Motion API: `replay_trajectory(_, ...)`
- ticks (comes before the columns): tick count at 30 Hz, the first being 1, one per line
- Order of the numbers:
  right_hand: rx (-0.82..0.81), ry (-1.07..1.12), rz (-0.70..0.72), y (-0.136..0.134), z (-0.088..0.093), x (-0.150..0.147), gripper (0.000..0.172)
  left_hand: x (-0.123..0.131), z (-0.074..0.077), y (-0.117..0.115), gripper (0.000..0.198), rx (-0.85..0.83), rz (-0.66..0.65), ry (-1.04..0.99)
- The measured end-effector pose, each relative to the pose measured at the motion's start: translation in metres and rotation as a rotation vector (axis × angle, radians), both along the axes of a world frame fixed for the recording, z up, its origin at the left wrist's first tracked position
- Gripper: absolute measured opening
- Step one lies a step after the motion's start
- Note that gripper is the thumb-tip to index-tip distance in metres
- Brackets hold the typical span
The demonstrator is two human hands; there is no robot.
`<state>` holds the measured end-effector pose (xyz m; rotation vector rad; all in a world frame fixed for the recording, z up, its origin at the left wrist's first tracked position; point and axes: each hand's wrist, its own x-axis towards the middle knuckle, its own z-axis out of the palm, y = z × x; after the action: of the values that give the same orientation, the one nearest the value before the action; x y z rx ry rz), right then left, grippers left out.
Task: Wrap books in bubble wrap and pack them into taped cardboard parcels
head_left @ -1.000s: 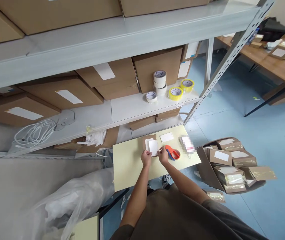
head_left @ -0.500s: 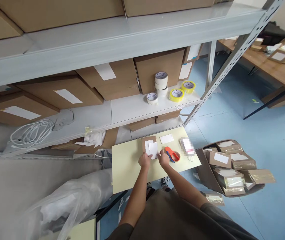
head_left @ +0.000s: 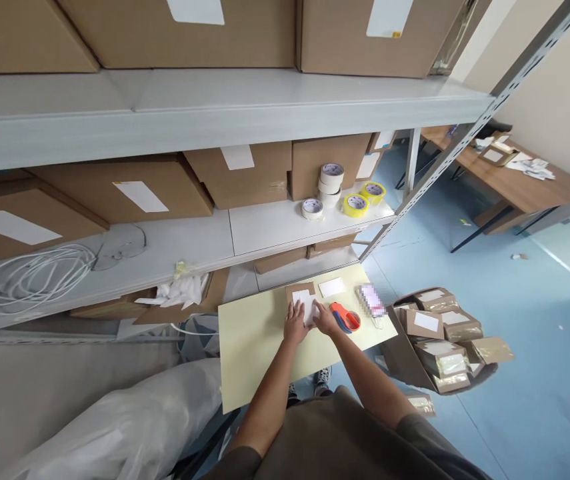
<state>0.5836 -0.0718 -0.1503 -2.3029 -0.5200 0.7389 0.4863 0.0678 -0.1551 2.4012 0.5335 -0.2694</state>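
Observation:
A small brown cardboard box (head_left: 295, 289) lies on the pale yellow board, with white paper labels (head_left: 309, 305) on its top face. My left hand (head_left: 295, 324) rests flat on the labels' left part, its fingers stretched out. From the right, my right hand (head_left: 324, 319) presses on the white label's edge with its fingers extended. Beside that hand lies a red and blue tape dispenser (head_left: 345, 316). A stack of white labels (head_left: 331, 287) sits behind it. Farther right is a blurred-out white and pink object (head_left: 371, 300).
The pale board (head_left: 249, 347) stands against a grey shelf (head_left: 185, 233) with large cartons, a coiled white cable (head_left: 39, 273) and tape rolls (head_left: 355, 205). A carton of small packed boxes (head_left: 389, 347) is on the blue floor to the right. Plastic wrap (head_left: 129, 407) bulges at lower left.
My left hand has gone from gripping the label's lower edge to lying flat on it. My right hand has moved onto the label's right side. The camera view has tilted up.

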Motion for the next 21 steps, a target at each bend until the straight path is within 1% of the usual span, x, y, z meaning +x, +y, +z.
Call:
replay_trajectory(2,0.130,0.133,-0.183,-0.006,-0.003,-0.005,0.077,-0.003,-0.005,0.005,0.093,-0.041,0.006,-0.026)
replay_trajectory(4,0.224,0.245,-0.347,-0.011,-0.005,-0.012,0.079,-0.010,-0.007,0.017,0.095,-0.099,0.008,-0.061)
replay_trajectory(5,0.251,0.281,-0.397,-0.011,-0.005,-0.017,0.081,-0.016,-0.008,0.025,0.096,-0.137,0.007,-0.080)
replay_trajectory(7,0.281,0.328,-0.440,-0.008,-0.005,-0.026,0.083,-0.033,-0.007,0.048,0.098,-0.232,0.023,-0.114)
replay_trajectory(9,0.289,0.355,-0.451,0.003,-0.005,-0.035,0.084,-0.055,-0.006,0.074,0.100,-0.334,0.086,-0.130)
replay_trajectory(10,0.292,0.366,-0.448,0.011,-0.005,-0.039,0.083,-0.067,-0.006,0.085,0.100,-0.382,0.142,-0.130)
replay_trajectory(12,0.319,0.387,-0.408,0.031,-0.004,-0.050,0.079,-0.087,-0.005,0.099,0.095,-0.499,0.268,-0.148)
replay_trajectory(13,0.344,0.398,-0.368,0.042,-0.003,-0.055,0.074,-0.094,-0.005,0.102,0.092,-0.565,0.326,-0.159)
replay_trajectory(15,0.399,0.405,-0.280,0.063,-0.002,-0.067,0.059,-0.103,-0.005,0.100,0.092,-0.675,0.425,-0.177)
replay_trajectory(16,0.417,0.396,-0.248,0.071,0.000,-0.073,0.052,-0.104,-0.005,0.097,0.093,-0.701,0.464,-0.179)
replay_trajectory(19,0.415,0.337,-0.234,0.082,0.006,-0.083,0.035,-0.102,-0.005,0.088,0.096,-0.673,0.520,-0.195)
replay_trajectory(21,0.425,0.299,-0.248,0.079,0.013,-0.083,0.029,-0.096,-0.001,0.086,0.093,-0.644,0.503,-0.213)
